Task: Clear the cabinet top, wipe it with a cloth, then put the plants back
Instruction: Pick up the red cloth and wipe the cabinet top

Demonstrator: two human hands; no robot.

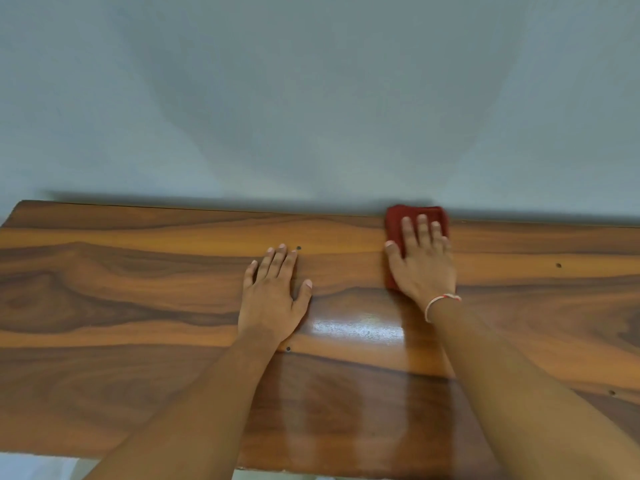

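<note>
A glossy wood-grain cabinet top [121, 289] fills the lower half of the view. My right hand [420, 261] lies flat with straight fingers on a folded red cloth [394, 220], pressing it onto the surface close to the back edge by the wall. A thin bracelet circles that wrist. My left hand [273, 292] rests palm down on the bare wood near the middle, fingers straight and slightly spread, holding nothing. No plants are in view.
A plain pale grey wall [311, 98] rises directly behind the cabinet. The top's left end [17, 209] and front edge [52, 452] are visible. Small dark holes [299, 248] dot the surface. A bright reflection lies between my forearms.
</note>
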